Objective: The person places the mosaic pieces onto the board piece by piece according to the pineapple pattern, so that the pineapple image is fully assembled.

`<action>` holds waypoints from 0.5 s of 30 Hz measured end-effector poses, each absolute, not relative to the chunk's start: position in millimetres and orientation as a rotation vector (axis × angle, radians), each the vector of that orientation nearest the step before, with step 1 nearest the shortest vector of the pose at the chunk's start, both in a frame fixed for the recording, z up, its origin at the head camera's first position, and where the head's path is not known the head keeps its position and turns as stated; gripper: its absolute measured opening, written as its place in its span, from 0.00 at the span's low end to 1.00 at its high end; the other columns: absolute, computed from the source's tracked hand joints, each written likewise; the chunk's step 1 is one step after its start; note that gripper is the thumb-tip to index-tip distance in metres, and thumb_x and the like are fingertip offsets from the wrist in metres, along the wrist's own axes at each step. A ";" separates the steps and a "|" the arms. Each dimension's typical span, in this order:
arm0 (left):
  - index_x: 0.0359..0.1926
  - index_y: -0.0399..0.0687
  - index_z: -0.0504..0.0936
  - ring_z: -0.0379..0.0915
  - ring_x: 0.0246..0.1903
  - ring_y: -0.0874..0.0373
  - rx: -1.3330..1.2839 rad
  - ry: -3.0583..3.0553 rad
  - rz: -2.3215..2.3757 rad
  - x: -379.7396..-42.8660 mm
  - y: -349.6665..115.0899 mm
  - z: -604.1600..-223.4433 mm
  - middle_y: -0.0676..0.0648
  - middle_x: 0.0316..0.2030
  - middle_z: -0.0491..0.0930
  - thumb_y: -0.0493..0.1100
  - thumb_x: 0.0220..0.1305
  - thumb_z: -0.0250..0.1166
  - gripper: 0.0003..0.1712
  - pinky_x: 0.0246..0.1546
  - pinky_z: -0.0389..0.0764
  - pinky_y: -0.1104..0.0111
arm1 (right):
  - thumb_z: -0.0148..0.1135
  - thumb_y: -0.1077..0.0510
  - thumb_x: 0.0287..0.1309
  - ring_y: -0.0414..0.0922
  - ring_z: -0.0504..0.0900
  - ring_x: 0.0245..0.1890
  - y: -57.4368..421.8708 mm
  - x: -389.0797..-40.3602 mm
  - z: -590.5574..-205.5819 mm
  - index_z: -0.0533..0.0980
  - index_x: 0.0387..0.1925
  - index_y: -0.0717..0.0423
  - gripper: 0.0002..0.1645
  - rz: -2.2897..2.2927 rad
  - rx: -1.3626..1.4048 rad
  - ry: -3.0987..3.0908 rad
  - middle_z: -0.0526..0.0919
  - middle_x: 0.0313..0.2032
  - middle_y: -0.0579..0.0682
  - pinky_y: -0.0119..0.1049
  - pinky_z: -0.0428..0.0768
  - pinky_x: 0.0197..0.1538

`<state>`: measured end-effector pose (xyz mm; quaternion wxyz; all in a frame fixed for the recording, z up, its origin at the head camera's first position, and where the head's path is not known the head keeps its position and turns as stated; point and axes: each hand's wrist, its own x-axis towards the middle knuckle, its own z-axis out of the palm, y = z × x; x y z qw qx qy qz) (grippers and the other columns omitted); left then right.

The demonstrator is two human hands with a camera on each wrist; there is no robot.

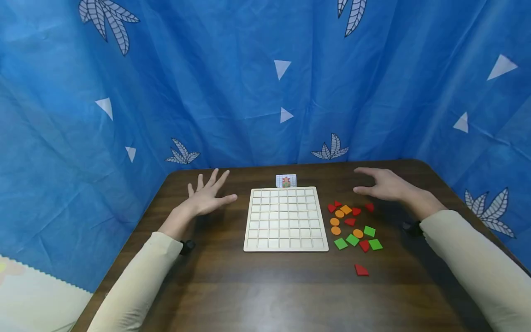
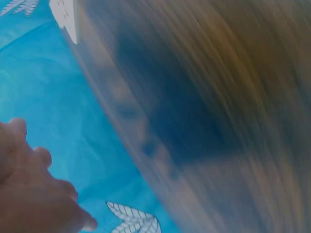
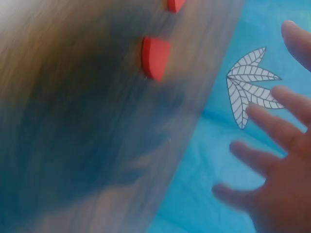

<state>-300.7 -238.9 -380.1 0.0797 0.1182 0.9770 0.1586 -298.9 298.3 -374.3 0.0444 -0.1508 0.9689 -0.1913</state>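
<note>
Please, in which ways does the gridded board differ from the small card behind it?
The board is much larger than the card. The board is pale all over, whereas the card has red and green in its middle. The board lies nearer in the head view; the card is at the board's far edge. Both bear a grid pattern.

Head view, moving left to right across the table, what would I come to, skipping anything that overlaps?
Left hand → pale grid board → leftmost green tile → right hand.
</note>
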 end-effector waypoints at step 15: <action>0.82 0.79 0.39 0.20 0.79 0.26 0.572 2.664 0.757 -290.4 -207.6 -396.8 0.49 0.84 0.31 0.68 0.57 0.72 0.63 0.68 0.36 0.21 | 0.70 0.54 0.65 0.61 0.81 0.58 276.1 -311.6 -402.6 0.77 0.64 0.61 0.29 -0.885 -0.559 2.823 0.86 0.55 0.62 0.64 0.75 0.64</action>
